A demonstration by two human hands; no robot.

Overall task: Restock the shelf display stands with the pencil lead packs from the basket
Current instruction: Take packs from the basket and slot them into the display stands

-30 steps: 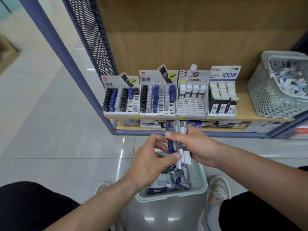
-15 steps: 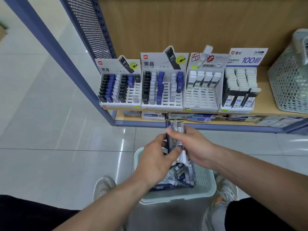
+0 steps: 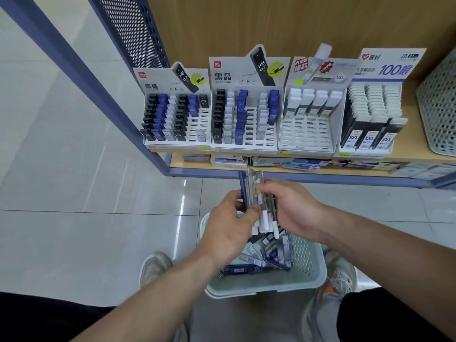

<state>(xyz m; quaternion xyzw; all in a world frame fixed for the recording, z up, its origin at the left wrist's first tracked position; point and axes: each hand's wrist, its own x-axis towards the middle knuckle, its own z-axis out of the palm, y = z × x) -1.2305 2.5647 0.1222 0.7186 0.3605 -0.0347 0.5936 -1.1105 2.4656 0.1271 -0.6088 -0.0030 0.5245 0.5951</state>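
Both hands meet over the pale basket [image 3: 266, 287]: the right hand [image 3: 293, 208] grips a bundle of pencil lead packs [image 3: 256, 193], the left hand [image 3: 229, 228] pinches its near end; more packs lie in the basket, display stands [image 3: 246, 119] far on the shelf [image 3: 296, 169]

I count four display stands [image 3: 246, 148], two perforated baskets [image 3: 266, 288], two hands [image 3: 227, 233] and two shoes [image 3: 154, 267]. The pencil lead packs [image 3: 254, 183] are too bunched to count.
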